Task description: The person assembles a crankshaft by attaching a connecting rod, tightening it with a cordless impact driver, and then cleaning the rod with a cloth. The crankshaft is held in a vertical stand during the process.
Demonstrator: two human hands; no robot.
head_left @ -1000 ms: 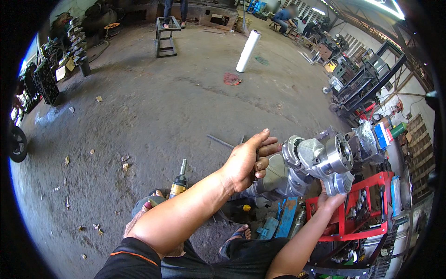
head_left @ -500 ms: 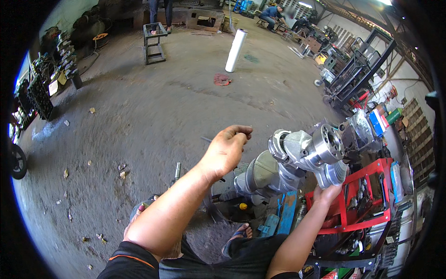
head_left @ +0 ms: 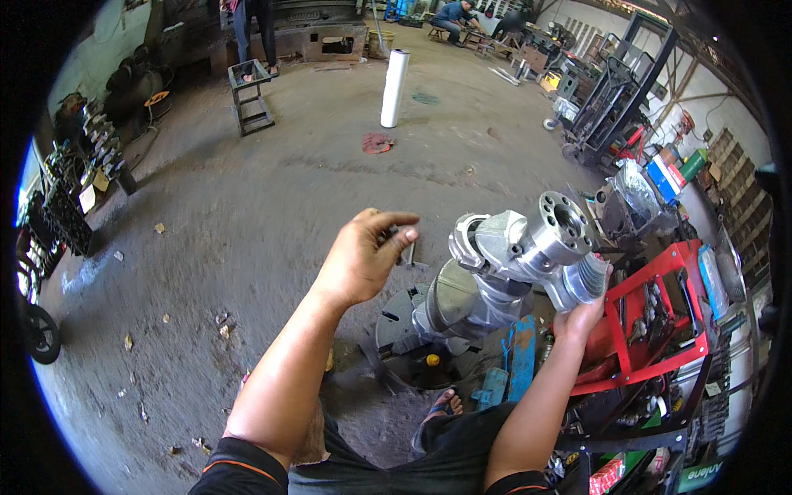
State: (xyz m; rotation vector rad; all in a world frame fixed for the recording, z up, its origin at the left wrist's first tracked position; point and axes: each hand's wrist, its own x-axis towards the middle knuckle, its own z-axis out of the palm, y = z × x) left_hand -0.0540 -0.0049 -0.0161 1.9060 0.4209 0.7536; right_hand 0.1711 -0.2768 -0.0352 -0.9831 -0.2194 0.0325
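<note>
Left hand (head_left: 355,257): fingers (head_left: 388,219) curled, thumb (head_left: 402,241) apart. Right hand (head_left: 582,318) touches the crankshaft (head_left: 505,235); its fingers' closure cannot be told. Below them, a green package (head_left: 700,478) bears white lettering.

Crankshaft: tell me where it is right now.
In the head view, the crankshaft is right of centre, between the left hand and the right hand on its upper end; the red tray sits further right.
</note>
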